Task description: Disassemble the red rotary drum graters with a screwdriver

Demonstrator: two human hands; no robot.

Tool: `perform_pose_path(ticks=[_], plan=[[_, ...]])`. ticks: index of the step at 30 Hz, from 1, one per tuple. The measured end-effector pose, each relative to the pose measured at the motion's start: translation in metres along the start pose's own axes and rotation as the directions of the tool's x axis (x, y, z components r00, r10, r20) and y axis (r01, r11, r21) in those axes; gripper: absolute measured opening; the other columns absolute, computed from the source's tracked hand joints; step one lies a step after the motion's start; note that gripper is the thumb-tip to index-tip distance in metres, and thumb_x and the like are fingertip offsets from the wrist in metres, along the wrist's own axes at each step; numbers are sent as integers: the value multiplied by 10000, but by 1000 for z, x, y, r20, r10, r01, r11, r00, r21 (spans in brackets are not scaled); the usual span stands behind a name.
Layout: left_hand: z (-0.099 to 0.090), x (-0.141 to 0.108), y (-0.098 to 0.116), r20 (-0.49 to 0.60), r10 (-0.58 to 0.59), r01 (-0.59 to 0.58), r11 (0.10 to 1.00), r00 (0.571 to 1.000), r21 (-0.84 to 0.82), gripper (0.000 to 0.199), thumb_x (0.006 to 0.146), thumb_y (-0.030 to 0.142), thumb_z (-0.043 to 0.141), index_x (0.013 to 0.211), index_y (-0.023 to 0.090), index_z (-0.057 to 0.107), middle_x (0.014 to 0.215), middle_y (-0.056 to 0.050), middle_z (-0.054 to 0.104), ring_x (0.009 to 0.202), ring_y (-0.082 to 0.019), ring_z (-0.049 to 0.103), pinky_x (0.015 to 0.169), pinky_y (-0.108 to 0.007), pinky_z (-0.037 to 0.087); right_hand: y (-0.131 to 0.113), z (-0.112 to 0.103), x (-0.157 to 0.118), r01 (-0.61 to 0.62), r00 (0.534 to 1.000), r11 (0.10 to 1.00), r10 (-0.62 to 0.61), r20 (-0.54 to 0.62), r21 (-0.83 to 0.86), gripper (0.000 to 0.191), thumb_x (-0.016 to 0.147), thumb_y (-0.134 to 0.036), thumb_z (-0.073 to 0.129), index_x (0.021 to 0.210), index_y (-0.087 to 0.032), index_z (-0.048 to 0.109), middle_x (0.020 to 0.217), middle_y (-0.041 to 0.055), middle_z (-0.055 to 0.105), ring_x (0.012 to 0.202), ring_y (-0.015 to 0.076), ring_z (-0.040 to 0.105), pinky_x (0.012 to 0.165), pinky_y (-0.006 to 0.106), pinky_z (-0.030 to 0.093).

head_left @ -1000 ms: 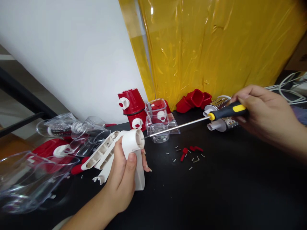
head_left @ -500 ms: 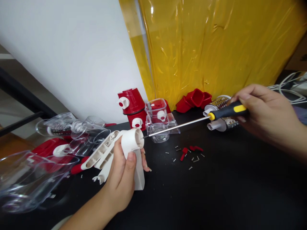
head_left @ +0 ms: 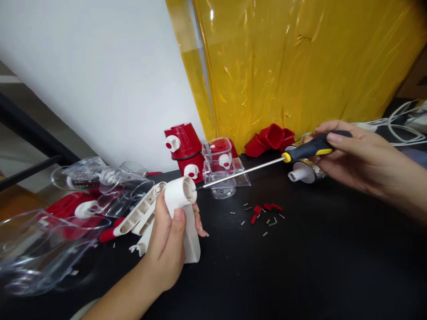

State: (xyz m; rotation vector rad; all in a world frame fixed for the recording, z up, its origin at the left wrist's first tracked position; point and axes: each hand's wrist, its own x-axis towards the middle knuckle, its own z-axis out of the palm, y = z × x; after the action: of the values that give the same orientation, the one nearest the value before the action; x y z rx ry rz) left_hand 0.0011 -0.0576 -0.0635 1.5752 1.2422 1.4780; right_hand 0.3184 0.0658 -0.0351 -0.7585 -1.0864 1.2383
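Observation:
My left hand (head_left: 167, 253) is wrapped round a white plastic part (head_left: 191, 231), whose round open end faces right. In my right hand (head_left: 363, 164) is the black and yellow handle of a screwdriver (head_left: 245, 172). Its long metal shaft slants down to the left, and the tip reaches the mouth of the round end; whether it touches a screw inside cannot be seen. Behind my left hand lie more long white parts (head_left: 142, 209). Small screws (head_left: 265, 234) and little red pieces (head_left: 256, 213) are scattered on the black table, right of the held part.
Red housings with white knobs (head_left: 185, 142) stand against the wall, beside a clear plastic piece (head_left: 216, 153). Red funnels (head_left: 273, 135) and metal drums (head_left: 305, 171) lie at the back right, near white cables (head_left: 396, 120). Clear containers (head_left: 43, 249) crowd the left.
The white part has shifted slightly left with my left hand. My right hand has changed its hold on the screwdriver handle, which is turned and a little further left.

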Motion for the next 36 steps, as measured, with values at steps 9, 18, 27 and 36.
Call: perform_pose_path(ticks=[9, 18, 27, 36], plan=[[-1, 2, -3, 6, 24, -24, 1000, 1000, -10, 281, 1012, 446, 398, 1246, 300, 455, 992, -39, 514, 672, -169, 558, 581, -376, 616, 4, -9, 4, -48, 986, 994, 64, 153, -102, 408, 589, -489, 883, 884, -229, 773, 854, 66, 739, 770, 196, 699, 702, 287, 593], [-3, 0, -3, -4, 17, -17, 1000, 1000, -7, 282, 1014, 450, 400, 1239, 297, 473, 975, -30, 528, 667, -158, 559, 582, -360, 606, 5, -10, 3, 53, 991, 993, -40, 132, -102, 158, 735, -307, 764, 866, -264, 687, 719, 5, 634, 620, 135, 575, 549, 242, 499], [-3, 1, -3, 19, 16, -16, 1000, 1000, 10, 289, 1019, 448, 384, 1257, 295, 443, 1000, -32, 521, 684, -161, 563, 600, -362, 607, 2, -2, -1, -24, 997, 997, 29, 72, -69, 320, 860, -536, 554, 876, -228, 639, 723, 53, 671, 528, 182, 611, 464, 323, 523], [-2, 0, -2, 4, 16, -16, 1000, 1000, 3, 285, 1018, 448, 396, 1241, 279, 448, 989, -33, 519, 678, -148, 564, 608, -348, 615, -5, 2, -5, -11, 999, 999, 13, 39, -47, 242, 661, -175, 706, 875, -258, 630, 710, -5, 633, 610, 147, 599, 564, 289, 539]])
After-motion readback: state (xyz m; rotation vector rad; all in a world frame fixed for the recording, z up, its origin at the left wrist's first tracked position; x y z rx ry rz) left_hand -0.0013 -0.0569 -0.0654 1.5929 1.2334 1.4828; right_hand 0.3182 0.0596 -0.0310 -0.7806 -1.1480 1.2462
